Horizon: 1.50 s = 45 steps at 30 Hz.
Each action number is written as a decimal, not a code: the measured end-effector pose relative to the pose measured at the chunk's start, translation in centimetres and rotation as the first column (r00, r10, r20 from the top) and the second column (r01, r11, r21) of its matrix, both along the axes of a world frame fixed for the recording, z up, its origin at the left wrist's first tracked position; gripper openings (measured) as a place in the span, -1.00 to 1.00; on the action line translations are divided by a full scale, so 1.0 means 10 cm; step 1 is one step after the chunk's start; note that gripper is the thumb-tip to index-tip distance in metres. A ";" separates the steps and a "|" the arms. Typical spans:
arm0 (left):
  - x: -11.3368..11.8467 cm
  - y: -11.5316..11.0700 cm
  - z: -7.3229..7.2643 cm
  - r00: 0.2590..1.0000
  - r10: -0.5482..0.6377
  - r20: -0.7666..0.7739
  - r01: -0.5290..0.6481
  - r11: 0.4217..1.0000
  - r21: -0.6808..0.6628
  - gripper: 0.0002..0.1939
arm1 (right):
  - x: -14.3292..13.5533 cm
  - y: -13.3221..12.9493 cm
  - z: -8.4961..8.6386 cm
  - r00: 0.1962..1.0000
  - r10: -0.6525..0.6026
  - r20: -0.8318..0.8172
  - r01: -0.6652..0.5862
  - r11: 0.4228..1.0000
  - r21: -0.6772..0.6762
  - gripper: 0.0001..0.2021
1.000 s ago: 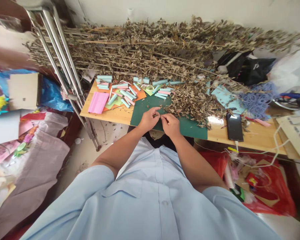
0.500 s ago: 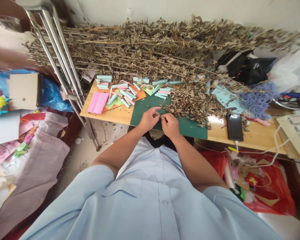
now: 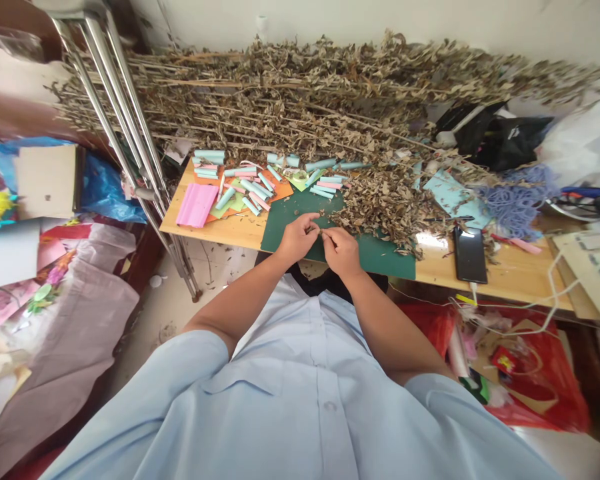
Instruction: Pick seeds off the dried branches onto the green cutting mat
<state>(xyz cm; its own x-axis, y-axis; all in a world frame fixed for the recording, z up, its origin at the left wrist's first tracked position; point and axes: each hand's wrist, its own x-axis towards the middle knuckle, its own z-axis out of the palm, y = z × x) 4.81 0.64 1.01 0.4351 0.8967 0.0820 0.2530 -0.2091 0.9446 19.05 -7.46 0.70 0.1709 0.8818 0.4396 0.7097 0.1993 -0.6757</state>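
Observation:
My left hand and my right hand meet over the near edge of a green mat. Both are closed, thumbs and fingers pinched together, their tips nearly touching. A tiny brownish bit shows between them, too small to name for certain. Just beyond my right hand lies a heap of dried leaves, spread over the mat's right half. Rolled paper tubes in blue and pink lie beyond and left of my left hand. A pink paper stack rests at the table's left end.
Long dried leafy stalks are piled along the wall. Metal crutches lean at the table's left. On the right are a phone with a white cable, purple cord and a blue sheet. A red bag sits below.
My hands stay pinched at nearly the same spot. The fingertips have shifted slightly, with the right hand a touch further right and the left fingers more closed together.

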 end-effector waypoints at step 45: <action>0.02 -0.03 0.01 0.999 -0.019 -0.044 0.023 0.996 0.090 -0.50 | 0.07 0.04 -0.16 0.937 -0.222 -0.270 0.210 0.975 -0.073 -0.74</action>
